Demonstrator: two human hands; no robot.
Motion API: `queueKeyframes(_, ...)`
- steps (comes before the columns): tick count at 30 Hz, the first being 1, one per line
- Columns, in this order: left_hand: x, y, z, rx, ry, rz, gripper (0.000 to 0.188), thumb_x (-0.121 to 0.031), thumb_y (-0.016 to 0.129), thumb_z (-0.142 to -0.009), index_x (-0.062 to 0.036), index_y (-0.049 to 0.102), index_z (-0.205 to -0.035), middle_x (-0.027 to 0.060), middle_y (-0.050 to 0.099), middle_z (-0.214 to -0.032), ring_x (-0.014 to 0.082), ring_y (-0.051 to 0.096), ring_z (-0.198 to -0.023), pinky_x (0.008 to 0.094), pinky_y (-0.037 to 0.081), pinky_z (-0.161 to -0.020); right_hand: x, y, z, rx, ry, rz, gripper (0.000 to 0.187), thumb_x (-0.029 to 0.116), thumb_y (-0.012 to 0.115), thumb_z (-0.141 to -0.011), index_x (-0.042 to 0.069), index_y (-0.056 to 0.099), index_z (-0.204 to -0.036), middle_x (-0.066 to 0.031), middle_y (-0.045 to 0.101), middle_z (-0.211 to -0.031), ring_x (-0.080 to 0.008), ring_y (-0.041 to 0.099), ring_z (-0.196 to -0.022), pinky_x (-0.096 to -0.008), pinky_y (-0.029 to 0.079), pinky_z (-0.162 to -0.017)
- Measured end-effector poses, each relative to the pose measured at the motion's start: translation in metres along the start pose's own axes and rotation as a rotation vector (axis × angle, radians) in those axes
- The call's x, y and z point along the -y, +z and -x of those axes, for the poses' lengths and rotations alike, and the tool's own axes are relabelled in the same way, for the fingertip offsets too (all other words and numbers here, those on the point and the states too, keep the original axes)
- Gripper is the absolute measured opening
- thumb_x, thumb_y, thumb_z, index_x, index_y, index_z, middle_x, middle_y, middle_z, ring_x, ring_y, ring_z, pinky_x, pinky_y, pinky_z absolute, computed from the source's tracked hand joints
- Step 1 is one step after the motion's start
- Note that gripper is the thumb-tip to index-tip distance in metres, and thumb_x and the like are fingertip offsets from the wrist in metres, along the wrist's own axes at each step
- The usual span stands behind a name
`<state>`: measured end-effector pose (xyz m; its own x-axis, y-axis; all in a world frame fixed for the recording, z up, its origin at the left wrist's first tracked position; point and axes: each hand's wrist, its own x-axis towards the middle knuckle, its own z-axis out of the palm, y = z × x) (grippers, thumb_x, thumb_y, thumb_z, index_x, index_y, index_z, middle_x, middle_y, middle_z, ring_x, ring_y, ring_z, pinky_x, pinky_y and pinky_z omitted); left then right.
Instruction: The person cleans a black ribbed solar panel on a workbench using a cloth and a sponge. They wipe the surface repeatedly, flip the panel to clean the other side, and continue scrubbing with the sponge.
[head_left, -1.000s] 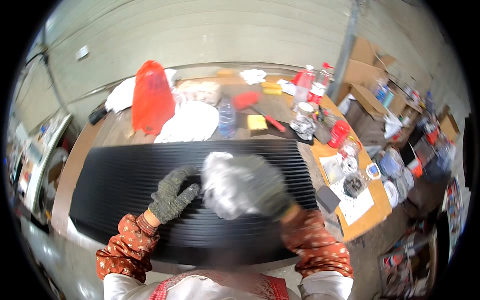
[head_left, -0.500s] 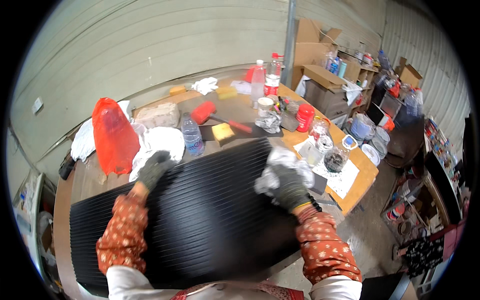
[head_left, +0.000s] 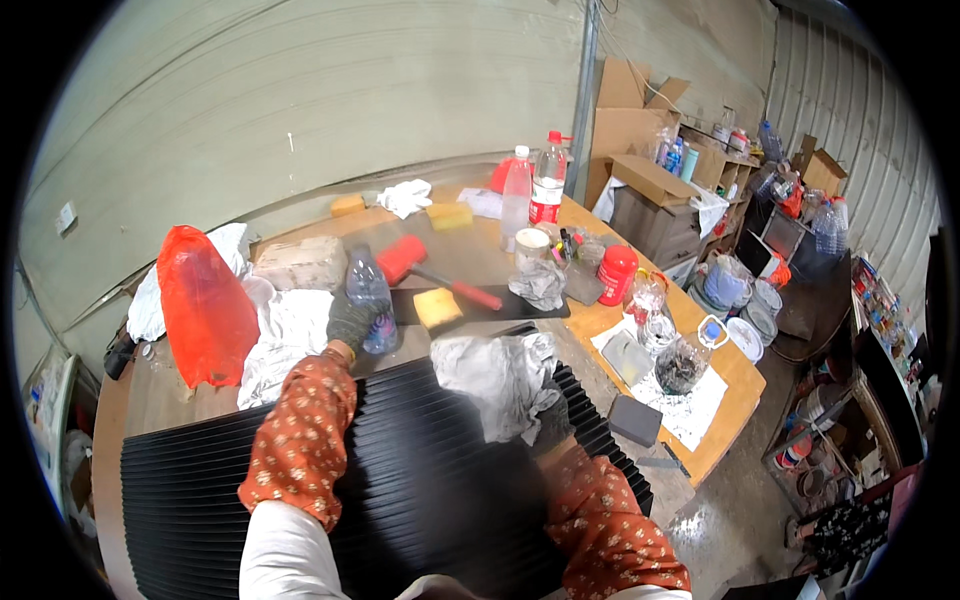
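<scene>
My left hand [head_left: 349, 322], in a dark grey-green glove, is closed round the lower left side of a clear plastic water bottle [head_left: 368, 285], which stands upright beyond the panel; part of the grip is hidden. A crumpled whitish rag [head_left: 495, 383] is held in my right hand [head_left: 552, 418], gloved alike and blurred, over the upper right part of the panel. The rag hides most of that hand's fingers. Beneath both forearms lies a large black ribbed panel [head_left: 200, 490], its grooves running side to side.
Past the panel lie white cloths [head_left: 290, 340], an orange-red plastic bag [head_left: 205, 310], a wrapped block [head_left: 300, 263], a red-headed mallet [head_left: 402, 258] and a yellow sponge [head_left: 437, 308]. Bottles [head_left: 548, 180], a red canister [head_left: 617, 275], jars and a dark block [head_left: 635, 420] stand toward the right.
My left hand has left the panel's far edge for the bottle and closed round it. My right hand has brought the rag leftward across the panel. The view has shifted slightly.
</scene>
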<state>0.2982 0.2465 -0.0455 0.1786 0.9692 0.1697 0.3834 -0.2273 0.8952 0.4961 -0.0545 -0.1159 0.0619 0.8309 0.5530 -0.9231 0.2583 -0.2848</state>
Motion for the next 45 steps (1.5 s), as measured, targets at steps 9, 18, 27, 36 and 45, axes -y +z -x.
queueKeyframes(9,-0.124,-0.047,0.106,0.117,1.289,-0.815,0.066,-0.027,0.076,-0.068,-0.0037,0.055,-0.126,0.0188,0.058,-0.119,0.0366,0.057,-0.11,0.0474,0.046,-0.097,0.003,0.033,-0.005,-0.212,-0.087,0.531,0.046,0.027,0.043,-0.102,0.005,0.04,-0.142,-0.0134,0.047,-0.142,-0.0274,0.046,-0.131,-0.0422,0.041,-0.108)
queueKeyframes(18,-0.164,-0.017,0.153,0.359,1.541,-1.075,0.035,-0.018,0.058,-0.079,-0.0055,0.063,-0.111,0.0151,0.063,-0.108,0.0348,0.059,-0.107,0.0507,0.046,-0.098,-0.013,0.046,-0.005,-0.267,-0.104,0.077,0.045,0.02,0.05,-0.097,0.004,0.045,-0.138,-0.0109,0.059,-0.128,-0.0234,0.059,-0.113,-0.0402,0.048,-0.099)
queueKeyframes(27,-0.146,-0.002,0.103,0.459,1.197,-1.114,0.042,-0.018,0.067,-0.079,-0.0086,0.061,-0.119,0.0119,0.063,-0.112,0.0309,0.062,-0.103,0.0426,0.049,-0.09,0.002,0.057,-0.065,-0.447,0.267,1.838,0.045,0.019,0.042,-0.098,0.003,0.042,-0.14,-0.0099,0.06,-0.119,-0.0215,0.058,-0.109,-0.0336,0.047,-0.094)
queueKeyframes(36,-0.065,0.005,0.02,0.328,0.366,-0.311,0.072,-0.018,0.085,-0.064,-0.0068,0.05,-0.126,0.0082,0.064,-0.111,0.0206,0.063,-0.099,0.0358,0.053,-0.087,0.02,0.024,-0.083,-0.189,0.006,2.287,0.05,0.016,0.036,-0.101,0.0,0.03,-0.147,-0.0113,0.052,-0.135,-0.0204,0.048,-0.125,-0.0323,0.039,-0.107)
queueKeyframes(45,0.019,-0.022,0.015,0.314,-0.012,0.004,0.044,-0.023,0.07,-0.084,-0.0054,0.055,-0.122,0.0083,0.064,-0.099,0.0222,0.063,-0.091,0.035,0.051,-0.083,0.16,0.095,-0.036,-0.609,-0.544,2.097,0.032,0.018,0.044,-0.101,0.002,0.053,-0.128,-0.0091,0.06,-0.123,-0.019,0.058,-0.114,-0.0319,0.044,-0.102)
